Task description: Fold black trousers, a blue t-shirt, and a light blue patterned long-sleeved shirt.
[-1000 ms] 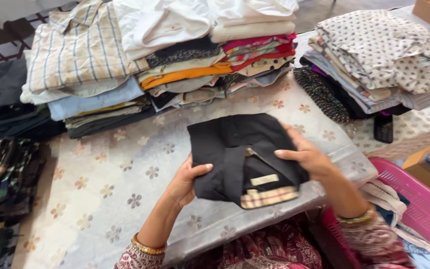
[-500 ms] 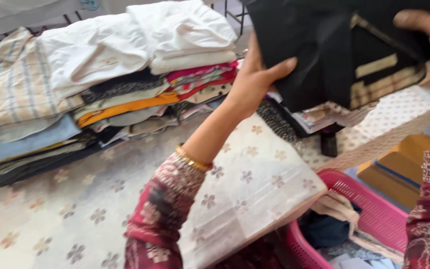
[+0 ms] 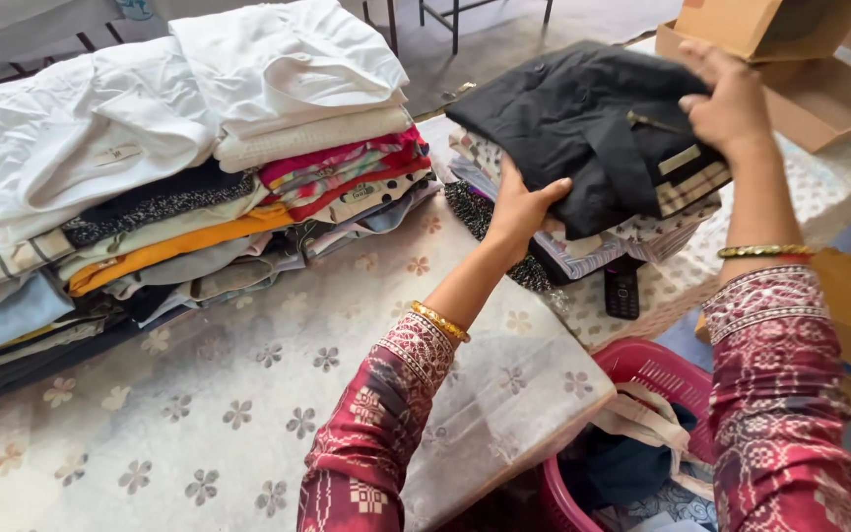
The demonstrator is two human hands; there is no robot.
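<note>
The folded black garment (image 3: 583,128) lies flat on top of a stack of folded patterned clothes (image 3: 622,236) at the right end of the table, its long axis running from lower left to upper right, collar and checked inner band toward the right. The left hand (image 3: 522,207) grips its near left edge, fingers on top and thumb beneath, while the right hand (image 3: 731,99) clasps the far right edge by the collar; both are closed on the cloth. The garment sits between the two hands, the left one closer to the body. A dark phone (image 3: 622,288) rests just beside the stack's base. A larger pile of folded clothes (image 3: 209,187) stands well apart to the left on the flower-patterned table cover (image 3: 248,414). A pink basket (image 3: 662,374) sits below the table edge, and an open cardboard box (image 3: 790,59) lies beyond the right hand.
</note>
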